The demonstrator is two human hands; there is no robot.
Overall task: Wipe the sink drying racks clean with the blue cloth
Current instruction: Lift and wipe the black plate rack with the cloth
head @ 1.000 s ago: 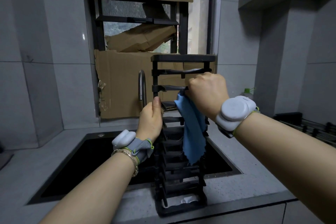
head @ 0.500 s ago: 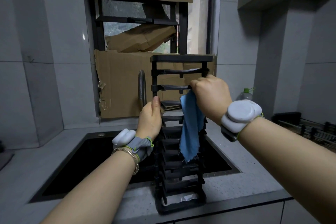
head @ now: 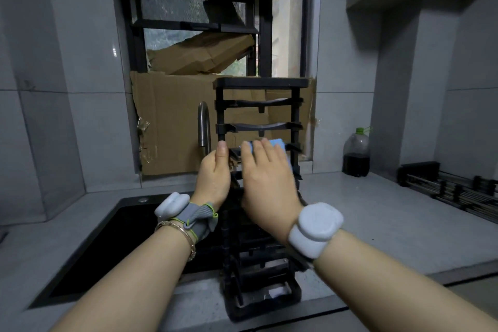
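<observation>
Head view: since the earlier frame my right hand has flattened, its straight fingers pressing the blue cloth onto the third bar of the drying rack and hiding most of the cloth. My left hand still grips the rack's left post. A faucet stands behind the rack, and the bottle at right holds dark liquid.

Both arms are reaching forward, side by side. The left hand is gripping a post of the drying rack, thumb pointing up. The right hand is lying flat, its straight fingers pressing on the blue cloth.
</observation>
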